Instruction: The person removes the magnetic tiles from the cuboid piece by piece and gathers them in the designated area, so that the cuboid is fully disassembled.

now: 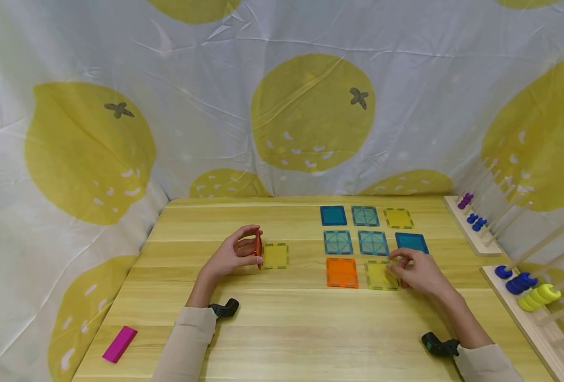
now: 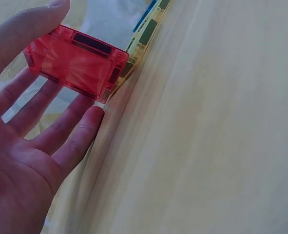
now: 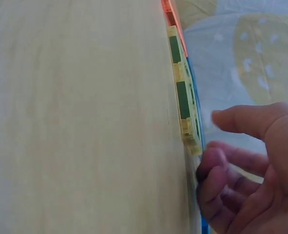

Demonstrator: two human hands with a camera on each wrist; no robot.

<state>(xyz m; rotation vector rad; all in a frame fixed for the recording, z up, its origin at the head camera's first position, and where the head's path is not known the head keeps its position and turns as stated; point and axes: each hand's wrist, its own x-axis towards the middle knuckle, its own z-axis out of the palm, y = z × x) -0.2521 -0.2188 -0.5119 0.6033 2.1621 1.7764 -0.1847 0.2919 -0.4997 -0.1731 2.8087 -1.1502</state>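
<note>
My left hand (image 1: 226,254) holds a red magnetic tile (image 2: 75,61) upright, thumb on one edge and fingers on the far side. The red tile stands against the left edge of a flat yellow magnetic tile (image 1: 276,256). Over on the right, my right hand (image 1: 420,270) is by the right edge of another yellow tile (image 1: 375,275), its fingers loosely bent. In the right wrist view the thumb is apart from the fingers, with no tile between them. An orange tile (image 1: 342,272) lies left of that yellow tile, and a blue tile (image 1: 411,242) lies behind the hand.
More flat tiles lie behind: a dark blue tile (image 1: 333,216), pale blue tiles (image 1: 365,216) and a yellow tile (image 1: 398,218). Wooden peg racks with coloured beads (image 1: 539,297) line the right edge. A magenta block (image 1: 120,344) lies front left. A lemon-print cloth (image 1: 205,132) hangs behind the table.
</note>
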